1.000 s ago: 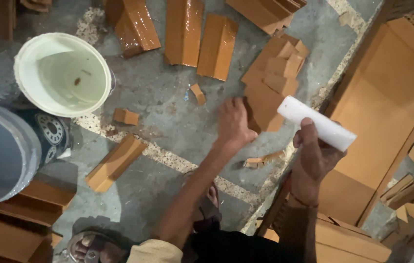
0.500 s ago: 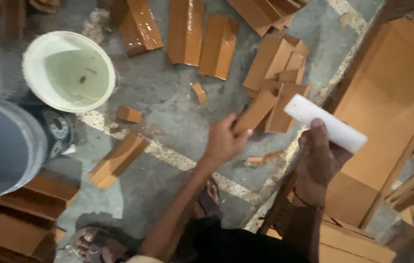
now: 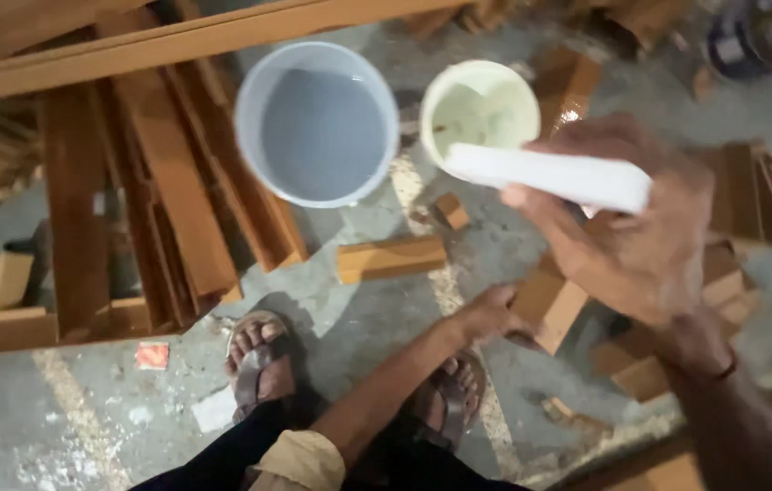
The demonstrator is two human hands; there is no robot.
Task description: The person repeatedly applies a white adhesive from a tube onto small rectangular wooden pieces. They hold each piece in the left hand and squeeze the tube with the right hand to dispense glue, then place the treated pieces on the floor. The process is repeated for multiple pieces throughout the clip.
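My right hand [image 3: 631,236] is raised close to the camera and grips a white flat stick-like bar [image 3: 549,175], whose left end points over the small pale-green tub [image 3: 479,107]. Lower down, my left hand [image 3: 490,314] holds the end of a short orange-brown wood piece [image 3: 551,305] just above the concrete floor. My two sandalled feet [image 3: 258,359] rest on the floor near the bottom of the view.
A larger grey bucket [image 3: 316,123] stands left of the small tub. A short wood block [image 3: 390,258] and a small cube [image 3: 451,211] lie between the tubs and my feet. Long wood boards [image 3: 159,191] are stacked at the left, more offcuts [image 3: 758,195] at the right.
The view has swung, so both tubs now sit at top centre. My left hand has brought a wood piece down near my feet. My right hand has lifted the white bar toward the small tub.
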